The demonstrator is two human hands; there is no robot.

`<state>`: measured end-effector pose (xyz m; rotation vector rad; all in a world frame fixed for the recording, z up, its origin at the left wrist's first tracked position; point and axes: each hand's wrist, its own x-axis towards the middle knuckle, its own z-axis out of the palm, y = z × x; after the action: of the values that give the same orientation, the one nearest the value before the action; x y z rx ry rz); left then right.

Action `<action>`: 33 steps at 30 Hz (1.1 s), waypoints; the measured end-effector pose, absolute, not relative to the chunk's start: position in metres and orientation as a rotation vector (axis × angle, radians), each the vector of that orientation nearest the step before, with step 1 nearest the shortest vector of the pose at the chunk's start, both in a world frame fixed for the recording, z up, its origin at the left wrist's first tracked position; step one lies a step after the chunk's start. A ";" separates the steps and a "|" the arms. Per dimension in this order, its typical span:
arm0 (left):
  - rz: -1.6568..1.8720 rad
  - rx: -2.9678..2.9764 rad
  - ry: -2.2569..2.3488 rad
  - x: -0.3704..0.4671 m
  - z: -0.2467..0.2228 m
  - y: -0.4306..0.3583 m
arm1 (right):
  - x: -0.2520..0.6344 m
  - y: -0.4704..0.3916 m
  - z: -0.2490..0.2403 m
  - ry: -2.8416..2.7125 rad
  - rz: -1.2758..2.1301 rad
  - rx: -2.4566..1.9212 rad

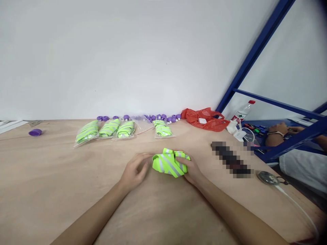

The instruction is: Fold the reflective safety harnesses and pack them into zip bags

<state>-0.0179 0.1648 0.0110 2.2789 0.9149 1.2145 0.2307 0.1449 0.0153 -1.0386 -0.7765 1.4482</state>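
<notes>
A folded bundle of fluorescent yellow-green reflective strap point(167, 164) with silver stripes is in front of me, just above or on the table; I cannot tell which. My right hand point(192, 170) grips its right side, thumb over the front and the other fingers mostly hidden behind. My left hand point(135, 171) is beside its left end, fingers curved and thumb apart, with nothing in the grasp. Its fingertips come close to the bundle, and whether they touch is unclear. Farther back lie similar bundles in clear plastic bags point(87, 132), one standing apart on the right point(162, 129).
Purple caps point(103, 118) line the wall, near an empty-looking clear bag point(143, 125). One purple cup-shaped piece point(35, 132) lies far left. A red plastic bag point(204, 119), a blurred dark object point(231, 160) and a corded round device point(267, 177) are right. Beyond the blue frame point(255, 56), another person's hands point(278, 131) work.
</notes>
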 end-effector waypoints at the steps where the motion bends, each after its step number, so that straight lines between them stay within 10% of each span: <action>1: 1.215 2.302 0.975 -0.020 0.009 0.172 | 0.232 0.146 0.015 -0.764 1.439 -1.044; 20: 0.607 2.741 1.838 -0.015 -0.007 0.282 | 0.230 0.145 0.015 -0.832 1.400 -1.049; 33: 1.186 2.622 1.684 -0.023 -0.003 0.280 | 0.230 0.145 0.017 -0.858 1.383 -1.053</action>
<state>-0.0229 0.2799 -0.0028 2.6216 1.6838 1.1858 0.2301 0.1449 0.0165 -1.0530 -0.8577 1.3829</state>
